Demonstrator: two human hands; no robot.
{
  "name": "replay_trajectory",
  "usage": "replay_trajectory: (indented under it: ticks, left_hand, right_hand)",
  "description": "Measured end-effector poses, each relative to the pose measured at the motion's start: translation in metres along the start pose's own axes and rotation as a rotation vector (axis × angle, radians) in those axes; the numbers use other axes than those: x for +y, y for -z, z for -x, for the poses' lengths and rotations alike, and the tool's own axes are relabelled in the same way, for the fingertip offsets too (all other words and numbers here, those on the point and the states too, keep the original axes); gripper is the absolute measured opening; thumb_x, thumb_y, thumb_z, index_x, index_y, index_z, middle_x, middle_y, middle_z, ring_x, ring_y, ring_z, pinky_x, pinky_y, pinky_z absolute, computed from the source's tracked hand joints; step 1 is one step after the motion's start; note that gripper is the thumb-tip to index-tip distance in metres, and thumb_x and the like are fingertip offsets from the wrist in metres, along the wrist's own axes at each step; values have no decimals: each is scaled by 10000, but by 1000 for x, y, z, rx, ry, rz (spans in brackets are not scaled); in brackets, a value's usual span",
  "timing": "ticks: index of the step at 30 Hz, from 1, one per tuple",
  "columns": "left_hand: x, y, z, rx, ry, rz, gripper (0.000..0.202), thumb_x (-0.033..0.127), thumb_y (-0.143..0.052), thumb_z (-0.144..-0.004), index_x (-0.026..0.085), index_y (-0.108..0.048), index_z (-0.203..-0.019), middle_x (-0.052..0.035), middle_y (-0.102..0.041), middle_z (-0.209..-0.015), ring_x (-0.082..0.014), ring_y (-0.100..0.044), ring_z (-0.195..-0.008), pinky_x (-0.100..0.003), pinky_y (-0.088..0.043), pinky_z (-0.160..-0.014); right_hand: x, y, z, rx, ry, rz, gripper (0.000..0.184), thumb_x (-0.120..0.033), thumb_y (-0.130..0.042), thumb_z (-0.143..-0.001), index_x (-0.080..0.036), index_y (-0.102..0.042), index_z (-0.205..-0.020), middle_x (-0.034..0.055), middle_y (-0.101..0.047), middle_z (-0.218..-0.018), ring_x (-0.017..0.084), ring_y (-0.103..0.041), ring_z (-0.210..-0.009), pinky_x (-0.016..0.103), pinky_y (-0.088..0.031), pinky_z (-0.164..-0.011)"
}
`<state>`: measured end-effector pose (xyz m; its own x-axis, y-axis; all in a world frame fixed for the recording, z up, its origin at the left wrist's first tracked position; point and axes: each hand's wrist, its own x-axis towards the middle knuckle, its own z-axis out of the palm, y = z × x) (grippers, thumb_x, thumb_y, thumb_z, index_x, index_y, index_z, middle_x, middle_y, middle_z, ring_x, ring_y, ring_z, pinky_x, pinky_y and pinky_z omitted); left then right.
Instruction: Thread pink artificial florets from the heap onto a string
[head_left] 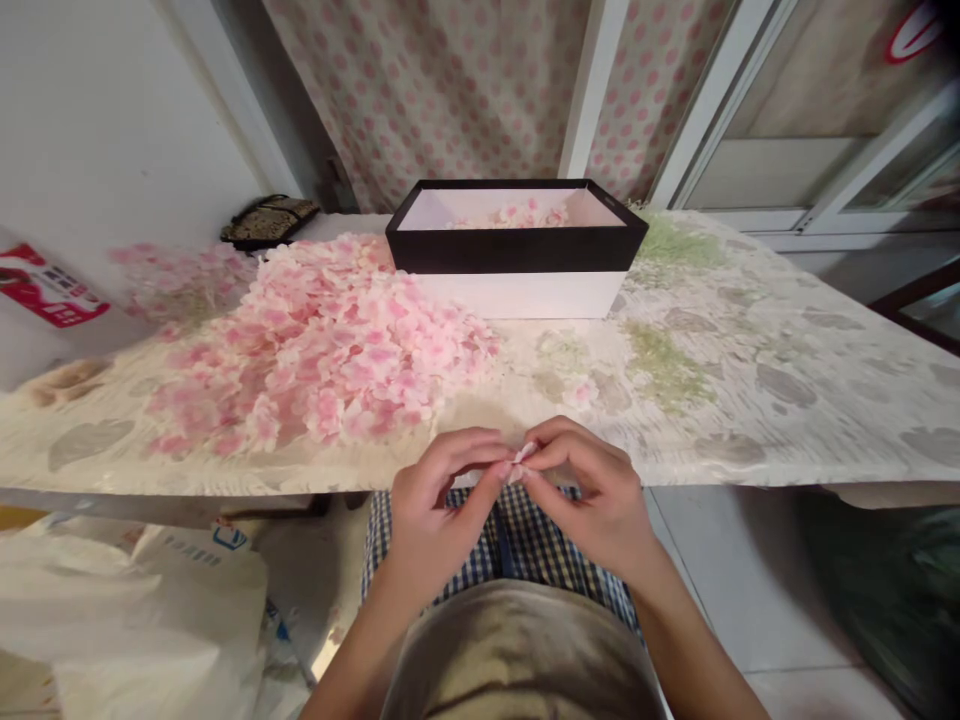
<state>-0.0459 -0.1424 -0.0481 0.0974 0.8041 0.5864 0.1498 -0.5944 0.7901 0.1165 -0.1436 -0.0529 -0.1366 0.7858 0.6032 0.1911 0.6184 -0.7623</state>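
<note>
**Both hands pinch a small floret at the counter's near edge**

Our left hand point(442, 510) and right hand point(592, 500) meet just above the near edge of the counter point(757, 445), and a small pale pink artificial floret point(523, 462) sits between their fingertips. Each grip is narrow, closed in a tight pinch on the floret, with the remaining fingers curled inward. The floret is partly hidden by the fingers, so we cannot make out its full shape.

Left of our hands, a large heap of pink-and-white artificial florets point(315, 350) spreads across the counter, reaching toward the far left. Far from us and right of the heap stands an open rectangular box point(517, 250) with a black rim and white lower walls, its side just touching the heap. Inside it, a smaller mound of pink florets point(521, 213) shows above the far wall. A lone floret point(581, 393) lies on the patterned counter cover, nearer the box than our hands.

A dark pouch point(270, 220) rests at the far left corner, against the wall. Beyond the box hangs a polka-dot curtain point(465, 90). Below the near edge, at left, white plastic bags point(135, 610) are heaped, while floor tiles point(735, 580) show at right.
</note>
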Motion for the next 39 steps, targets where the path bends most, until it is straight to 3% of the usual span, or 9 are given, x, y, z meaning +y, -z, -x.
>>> replay_trajectory:
  ticks: [6, 11, 14, 18, 22, 26, 29, 34, 39]
  left_hand:
    - [8, -4, 9, -92, -247, -162, 354, -30, -632, -809, 171, -614, -1100, -19, -729, -964, -96, -703, -862, -160, -560, -831]
    - [4, -15, -5, -128, -61, -205, 212, 81, -542, -903, 176, -606, -1081, -28, -710, -929, -108, -686, -771, -198, -567, -714]
    - [-5, -30, -28, -213, -78, -411, 178, 78, -512, -901, 161, -635, -999, -43, -694, -948, -128, -650, -703, -236, -535, -621]
    - [-16, -58, -58, -341, 63, -739, 265, 119, -535, -901, 135, -613, -1153, -98, -653, -1147, -213, -675, -811, -318, -527, -647]
    - [-22, -70, -67, -363, 97, -630, 184, 119, -507, -919, 137, -688, -889, -72, -694, -1009, -202, -666, -813, -314, -512, -705]
    - [-13, -52, -58, -262, 167, -213, 136, 154, -571, -892, 168, -704, -875, -25, -727, -822, -146, -639, -687, -248, -497, -641]
    - [4, -26, -44, -305, 282, -1, 151, 235, -591, -892, 158, -713, -846, -20, -723, -765, -112, -604, -591, -190, -447, -515]
    - [24, 5, -21, -450, 341, 21, 164, 241, -650, -864, 153, -733, -753, -20, -722, -706, -100, -602, -598, -168, -443, -530]
    - [25, 13, -8, -497, 294, 25, 107, 216, -677, -852, 187, -771, -895, -15, -743, -731, -84, -600, -562, -163, -431, -507]
  right_hand:
    - [-5, 3, 19, -26, -163, 49, 257, -52, -488, -892, -246, -528, -1054, -1, -588, -932, 100, -594, -842, 219, -487, -737]
    - [-1, 19, 40, 34, -154, 87, 210, -47, -460, -911, -229, -546, -969, -3, -601, -910, 87, -601, -852, 192, -479, -762]
    - [4, 27, 51, 121, -204, 77, 222, -56, -477, -915, -242, -558, -1007, -6, -650, -937, 79, -628, -869, 164, -492, -760]
    - [7, 31, 58, 166, -207, 59, 217, -67, -491, -913, -245, -572, -1006, -8, -668, -931, 83, -644, -860, 166, -510, -758]
    - [7, 32, 59, 155, -207, 63, 217, -69, -485, -914, -245, -577, -1002, -2, -667, -917, 89, -647, -844, 181, -515, -744]
    - [2, 35, 59, 160, -178, 32, 220, -60, -506, -905, -237, -596, -998, 6, -679, -904, 95, -658, -838, 185, -524, -736]
    - [-8, 39, 58, 153, -180, -63, 201, -57, -541, -890, -229, -608, -969, 13, -688, -881, 110, -671, -814, 200, -542, -709]
    - [-20, 44, 47, 44, -207, -163, 274, -31, -624, -835, -249, -621, -1000, -2, -712, -852, 112, -692, -750, 201, -561, -655]
    - [-20, 44, 25, -204, -38, -276, 235, -22, -572, -859, -210, -676, -953, 21, -687, -837, 123, -667, -761, 253, -543, -663]
